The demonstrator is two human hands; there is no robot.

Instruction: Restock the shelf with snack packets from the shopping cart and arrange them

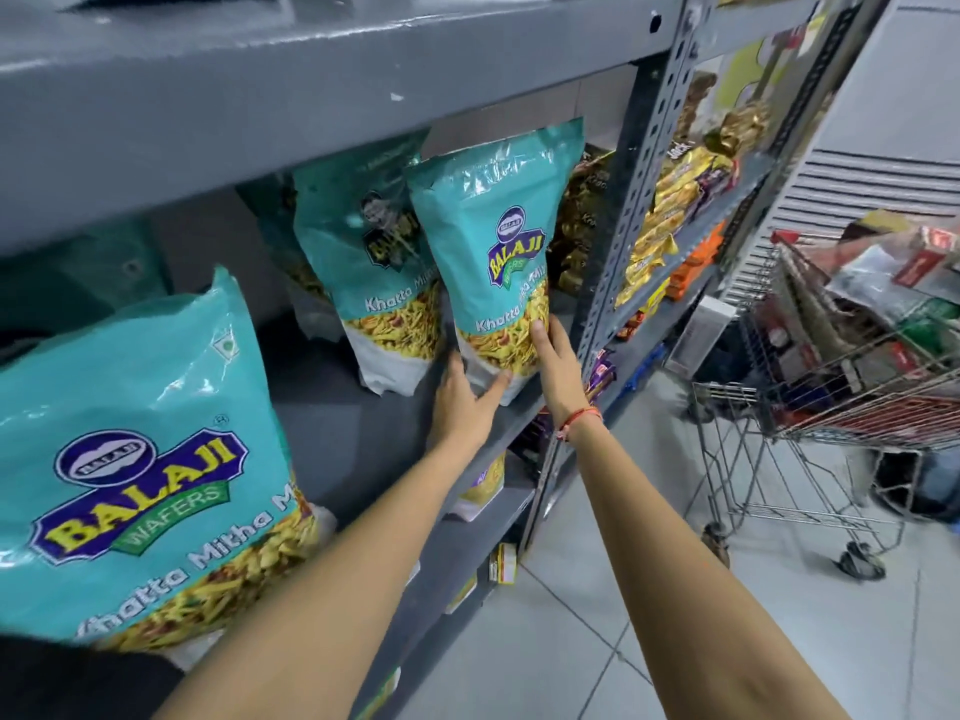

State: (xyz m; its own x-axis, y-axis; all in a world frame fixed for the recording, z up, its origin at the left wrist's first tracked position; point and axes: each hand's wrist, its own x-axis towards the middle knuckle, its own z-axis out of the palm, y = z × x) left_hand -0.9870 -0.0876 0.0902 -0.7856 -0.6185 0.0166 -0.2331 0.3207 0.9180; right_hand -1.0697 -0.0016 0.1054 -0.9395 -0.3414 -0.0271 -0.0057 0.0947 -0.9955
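An upright teal plastic snack packet (496, 262) on the grey metal shelf (395, 439) is grasped at its base between left hand (462, 402) and right hand (558, 363).

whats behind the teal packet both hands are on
Behind the held teal packet, a second teal packet stands to its left and dark gold-brown packets show at its right. Whatever sits directly behind it is covered.

Bright, even light — glare on packets (488, 226), wide-angle edge bending.
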